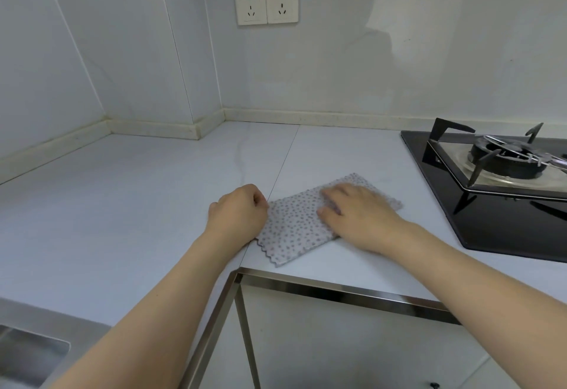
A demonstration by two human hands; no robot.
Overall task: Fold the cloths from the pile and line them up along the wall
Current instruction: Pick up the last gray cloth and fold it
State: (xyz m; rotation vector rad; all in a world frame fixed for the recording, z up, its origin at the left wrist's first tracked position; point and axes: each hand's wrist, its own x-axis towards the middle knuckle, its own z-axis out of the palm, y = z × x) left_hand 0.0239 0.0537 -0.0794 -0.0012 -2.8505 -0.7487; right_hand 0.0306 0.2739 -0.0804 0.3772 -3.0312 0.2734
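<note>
So far only one cloth shows in the view, and it is already folded into a narrow rectangle. It lies on the pale countertop near the front edge, at about 6 o'clock from the middle of the counter, and it runs slanted from 7 o'clock up toward 1 o'clock. It is grey-white with small dark dots, and its lower short end has a zigzag edge.

The left hand rests at the cloth's left short end, at the 9 o'clock side. Its fingers are curled in, and the thumb and forefinger seem to pinch the edge of the cloth, though the contact itself is small and a little hard to see. The right hand lies on the upper right part of the cloth with fingers stretched flat, pressing the fabric down; its fingertips look blurred, so it is probably smoothing.

As a judgement, the folding of this piece is nearly finished, and the person is at the step of flattening the fold. What is left is bigger: the cloth is well apart from the wall, which stands at 12 o'clock, and no folded cloth lies along the strip at the foot of the wall. So the line has not begun. No pile is visible, so how many cloths remain cannot be told.

At 3 o'clock is a black gas stove, near the cloth but not touching. Two wall sockets sit at 12 o'clock, and a sink corner at 8 o'clock.
</note>
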